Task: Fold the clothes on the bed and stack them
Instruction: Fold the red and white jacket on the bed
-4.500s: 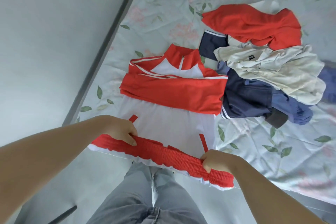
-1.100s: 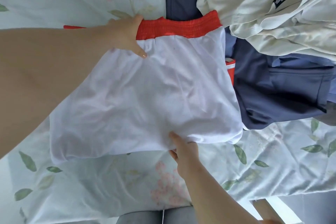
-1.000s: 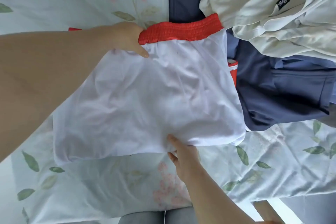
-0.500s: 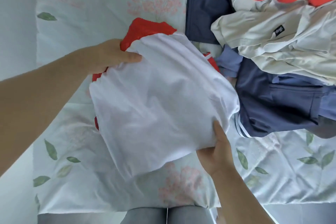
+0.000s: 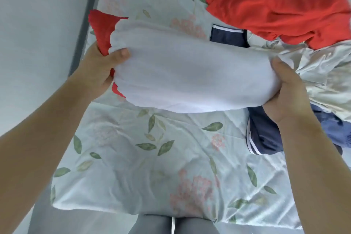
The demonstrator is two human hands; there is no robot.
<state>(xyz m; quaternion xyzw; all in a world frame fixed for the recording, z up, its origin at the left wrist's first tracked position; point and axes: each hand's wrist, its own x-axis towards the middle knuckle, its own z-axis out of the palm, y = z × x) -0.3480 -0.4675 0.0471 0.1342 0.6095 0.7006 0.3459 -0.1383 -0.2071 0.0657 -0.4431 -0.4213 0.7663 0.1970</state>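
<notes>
Between both hands, folded white jacket (image 5: 190, 74), red trim peeking out

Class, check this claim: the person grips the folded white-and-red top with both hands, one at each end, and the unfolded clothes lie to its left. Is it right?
Not quite. The head view shows the unfolded clothes to the right of the folded white-and-red top, not its left. The left hand and right hand do grip it, one at each end.

No legible text, brand or number on anything, pile (image 5: 322, 74) at right edge of bed (image 5: 152, 157) too blurred to read any tag
</notes>
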